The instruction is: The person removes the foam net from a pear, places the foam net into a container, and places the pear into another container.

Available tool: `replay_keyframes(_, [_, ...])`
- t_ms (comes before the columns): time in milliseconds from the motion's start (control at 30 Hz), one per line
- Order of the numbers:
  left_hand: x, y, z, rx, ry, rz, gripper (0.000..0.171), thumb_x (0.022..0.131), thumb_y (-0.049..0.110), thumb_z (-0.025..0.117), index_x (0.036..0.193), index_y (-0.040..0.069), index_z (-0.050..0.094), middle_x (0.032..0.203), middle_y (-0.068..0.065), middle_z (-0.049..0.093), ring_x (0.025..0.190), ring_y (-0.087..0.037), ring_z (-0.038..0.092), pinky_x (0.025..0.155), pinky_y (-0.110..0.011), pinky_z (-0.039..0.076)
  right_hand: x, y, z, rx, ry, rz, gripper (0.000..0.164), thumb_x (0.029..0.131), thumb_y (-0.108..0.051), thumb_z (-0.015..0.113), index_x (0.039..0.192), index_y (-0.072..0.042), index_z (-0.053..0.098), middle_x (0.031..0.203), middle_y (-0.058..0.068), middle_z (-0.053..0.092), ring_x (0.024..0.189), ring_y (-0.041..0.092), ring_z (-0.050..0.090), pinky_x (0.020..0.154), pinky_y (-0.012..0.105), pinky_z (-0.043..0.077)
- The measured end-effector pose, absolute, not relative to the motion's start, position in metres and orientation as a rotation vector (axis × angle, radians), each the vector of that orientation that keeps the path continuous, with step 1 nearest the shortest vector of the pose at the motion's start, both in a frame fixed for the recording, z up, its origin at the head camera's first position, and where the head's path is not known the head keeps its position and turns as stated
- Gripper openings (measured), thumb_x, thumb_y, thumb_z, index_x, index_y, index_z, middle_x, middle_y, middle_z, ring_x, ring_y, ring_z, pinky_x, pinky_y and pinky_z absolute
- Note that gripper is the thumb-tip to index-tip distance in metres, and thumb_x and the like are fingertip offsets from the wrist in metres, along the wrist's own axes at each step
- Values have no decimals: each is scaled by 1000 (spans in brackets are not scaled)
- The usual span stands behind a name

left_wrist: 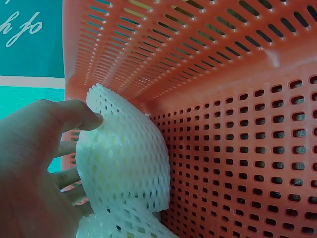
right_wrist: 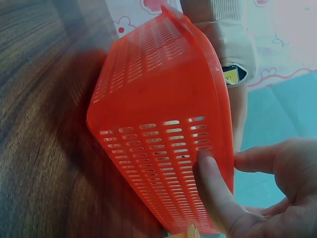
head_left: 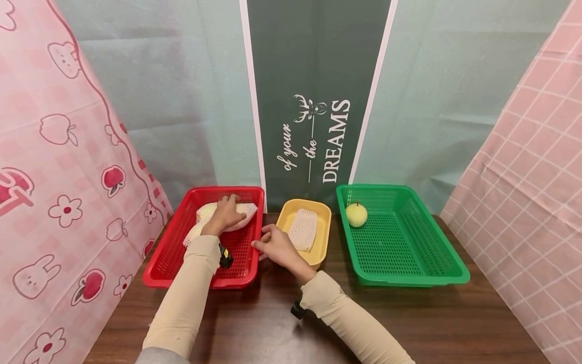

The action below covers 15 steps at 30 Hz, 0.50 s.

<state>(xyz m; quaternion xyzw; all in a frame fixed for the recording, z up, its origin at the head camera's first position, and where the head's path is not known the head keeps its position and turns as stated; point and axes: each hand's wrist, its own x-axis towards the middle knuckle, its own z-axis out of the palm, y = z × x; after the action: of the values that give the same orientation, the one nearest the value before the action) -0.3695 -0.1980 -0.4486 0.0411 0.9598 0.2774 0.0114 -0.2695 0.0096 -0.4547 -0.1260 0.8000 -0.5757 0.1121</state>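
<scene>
Inside the red basket [head_left: 154, 273], my left hand [head_left: 227, 215] grips a round, pale fruit in a white foam net [left_wrist: 126, 148]. The left wrist view shows the thumb on the near side of the net, with the other fingers partly hidden behind it. More pale net-covered fruit [head_left: 194, 233] lies beside it in that basket, partly under the left hand and wrist. My right hand [head_left: 282, 247] pinches the basket's right rim; in the right wrist view one digit [right_wrist: 215, 186] lies against the outer slotted wall and another touches the rim.
A small yellow tray [head_left: 324, 237] holding an empty white foam net [head_left: 303, 230] stands right of the red basket. Farther right is a green basket [head_left: 414, 280] with one bare, round yellow-green pear [head_left: 356, 215] at its left side. Curtains hang behind and at both sides of the wooden table [head_left: 273, 328].
</scene>
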Motion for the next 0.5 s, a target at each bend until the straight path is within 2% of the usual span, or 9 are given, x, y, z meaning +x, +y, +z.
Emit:
replay_keyframes(300, [-369,-198,-451,125,2958,848,66,96,22,72,149,-4,43,149,-34,44,136,-49,45,115,-63,41,-270,7,-455,-323,2324,-1714,51,96,-10,76,138,7,51,100,17,72,65,20,74,79,54,64])
replay_keyframes(500, [-367,-198,-449,119,2940,772,70,92,22,77,149,-2,44,146,-34,51,134,-48,49,115,-62,42,-271,7,-455,-279,2305,-1718,53,96,-10,77,139,6,51,101,16,72,62,16,72,79,54,63])
